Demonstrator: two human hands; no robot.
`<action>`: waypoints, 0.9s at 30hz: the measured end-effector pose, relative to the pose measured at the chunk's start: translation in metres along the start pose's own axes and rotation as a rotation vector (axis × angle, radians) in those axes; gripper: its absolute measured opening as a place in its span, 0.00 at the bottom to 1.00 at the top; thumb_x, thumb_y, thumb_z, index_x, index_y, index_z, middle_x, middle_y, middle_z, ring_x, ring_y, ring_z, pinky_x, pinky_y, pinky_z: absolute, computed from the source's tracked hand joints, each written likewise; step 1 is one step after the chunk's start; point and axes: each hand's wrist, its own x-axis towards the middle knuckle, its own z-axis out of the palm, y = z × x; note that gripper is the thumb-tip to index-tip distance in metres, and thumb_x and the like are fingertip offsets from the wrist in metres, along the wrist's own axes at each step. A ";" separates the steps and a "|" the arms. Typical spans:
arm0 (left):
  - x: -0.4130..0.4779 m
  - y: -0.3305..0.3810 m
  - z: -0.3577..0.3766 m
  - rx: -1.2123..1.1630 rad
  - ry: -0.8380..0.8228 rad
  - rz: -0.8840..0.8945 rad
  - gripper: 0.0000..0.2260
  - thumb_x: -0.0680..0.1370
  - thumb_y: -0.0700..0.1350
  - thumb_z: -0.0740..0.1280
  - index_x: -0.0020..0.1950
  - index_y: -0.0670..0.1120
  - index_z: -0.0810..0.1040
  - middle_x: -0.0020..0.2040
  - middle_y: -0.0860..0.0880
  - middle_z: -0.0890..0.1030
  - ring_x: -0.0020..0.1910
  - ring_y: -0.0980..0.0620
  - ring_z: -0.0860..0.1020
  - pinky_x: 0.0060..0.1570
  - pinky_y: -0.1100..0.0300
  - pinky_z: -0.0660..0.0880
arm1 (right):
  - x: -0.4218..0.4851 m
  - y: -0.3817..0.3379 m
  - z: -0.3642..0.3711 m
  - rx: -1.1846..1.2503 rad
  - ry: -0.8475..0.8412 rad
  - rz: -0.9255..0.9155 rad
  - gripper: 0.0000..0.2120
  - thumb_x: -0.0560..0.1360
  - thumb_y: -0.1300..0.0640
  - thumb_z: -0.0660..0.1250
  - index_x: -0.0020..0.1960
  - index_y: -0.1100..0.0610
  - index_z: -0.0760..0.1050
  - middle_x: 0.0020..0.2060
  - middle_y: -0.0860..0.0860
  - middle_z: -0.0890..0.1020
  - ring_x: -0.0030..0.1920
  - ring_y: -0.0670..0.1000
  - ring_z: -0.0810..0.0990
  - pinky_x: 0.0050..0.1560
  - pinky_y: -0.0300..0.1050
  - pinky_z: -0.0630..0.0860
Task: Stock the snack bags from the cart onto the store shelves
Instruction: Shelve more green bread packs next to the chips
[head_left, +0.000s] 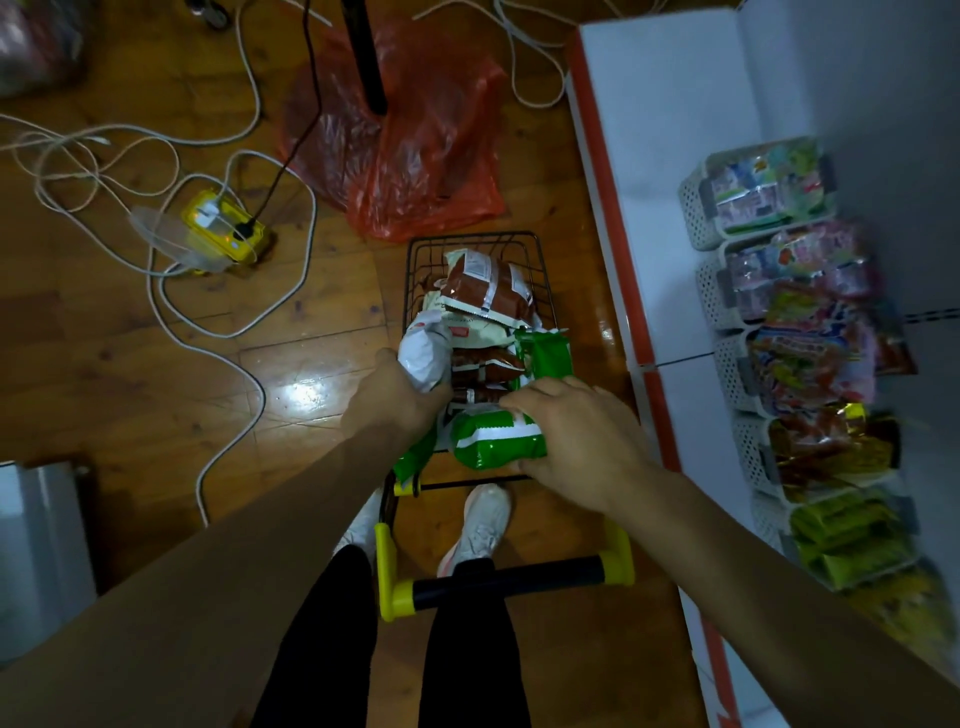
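Note:
A small black wire cart (415, 249) with a yellow-ended handle (506, 579) stands on the wooden floor, piled with snack bags. My left hand (395, 395) grips a white bag (426, 353) at the cart's left side. My right hand (576, 436) holds a green and white bag (493, 441) at the near end of the cart. Brown and white bags (488, 291) and another green bag (545, 353) lie further in. The white shelf (670, 130) with an orange edge runs along the right.
White perforated baskets (696, 202) full of colourful snack packs line the shelf. A red plastic bag (410, 156) lies beyond the cart. A yellow power box (221, 228) and white cables (228, 358) trail over the floor on the left. My feet stand under the cart handle.

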 end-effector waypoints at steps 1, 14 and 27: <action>-0.006 0.002 -0.006 -0.006 -0.004 0.010 0.26 0.73 0.51 0.70 0.64 0.41 0.65 0.58 0.40 0.76 0.55 0.40 0.75 0.44 0.56 0.68 | -0.005 -0.001 -0.006 0.039 0.003 0.021 0.27 0.71 0.46 0.71 0.68 0.47 0.68 0.63 0.46 0.74 0.61 0.49 0.72 0.57 0.45 0.71; -0.096 0.050 -0.133 -0.115 0.041 0.274 0.28 0.68 0.53 0.72 0.62 0.41 0.70 0.53 0.46 0.76 0.53 0.43 0.76 0.47 0.54 0.71 | -0.083 -0.045 -0.090 0.882 0.364 0.345 0.19 0.68 0.56 0.76 0.57 0.59 0.79 0.49 0.53 0.84 0.49 0.52 0.82 0.53 0.50 0.79; -0.216 0.130 -0.178 -0.029 -0.110 0.681 0.23 0.75 0.51 0.68 0.63 0.44 0.64 0.52 0.48 0.73 0.50 0.46 0.74 0.52 0.51 0.74 | -0.227 -0.079 -0.137 0.859 0.667 0.518 0.31 0.70 0.51 0.75 0.68 0.60 0.68 0.63 0.54 0.77 0.63 0.55 0.75 0.62 0.50 0.72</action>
